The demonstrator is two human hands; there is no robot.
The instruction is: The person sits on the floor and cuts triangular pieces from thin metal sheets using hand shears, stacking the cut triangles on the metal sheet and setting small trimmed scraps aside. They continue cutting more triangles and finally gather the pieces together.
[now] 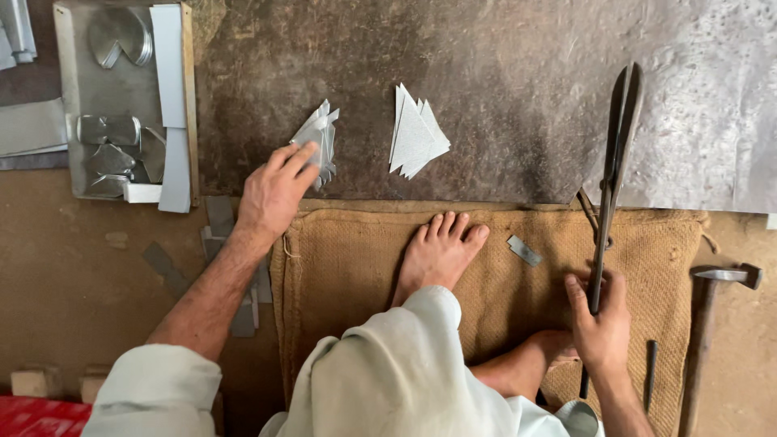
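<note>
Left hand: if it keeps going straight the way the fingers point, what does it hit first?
The left hand points up and right at the small stack of triangular metal offcuts. Its fingertips look already at that stack's edge, so that comes first; actual contact is hard to tell.

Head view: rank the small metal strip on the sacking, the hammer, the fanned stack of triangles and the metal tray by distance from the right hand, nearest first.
From the right hand, which grips the shears:
1. Small metal strip, just up-left on the sacking.
2. Hammer, to its right on the floor.
3. Fanned stack of triangles, further up-left on the dark slab.
4. Metal tray, far left.
</note>
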